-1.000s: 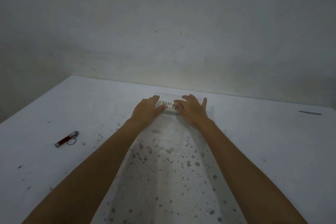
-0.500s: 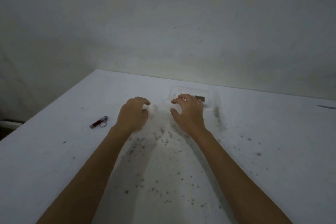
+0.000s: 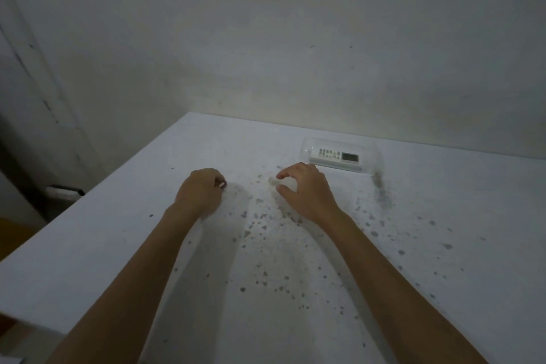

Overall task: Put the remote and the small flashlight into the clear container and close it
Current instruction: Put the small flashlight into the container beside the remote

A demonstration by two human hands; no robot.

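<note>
Left hand point(image 3: 201, 195) curled over the small flashlight point(image 3: 222, 185) on the table point(image 3: 443, 260), right hand point(image 3: 304, 189) loosely apart and empty.

Only a pale metal tip of the flashlight peeks out past the left knuckles; whether the fingers already pinch it I cannot tell. The remote point(image 3: 336, 156), white with a grey display and rows of small buttons, lies flat inside the clear container point(image 3: 339, 154), a shallow see-through box near the far edge of the table, just beyond the right hand. To do this step well, the fingers should probably close around the flashlight's barrel rather than its end, so the slim round body does not roll away, then carry it across to the box. No lid can be made out, so how the box closes is unclear.
</note>
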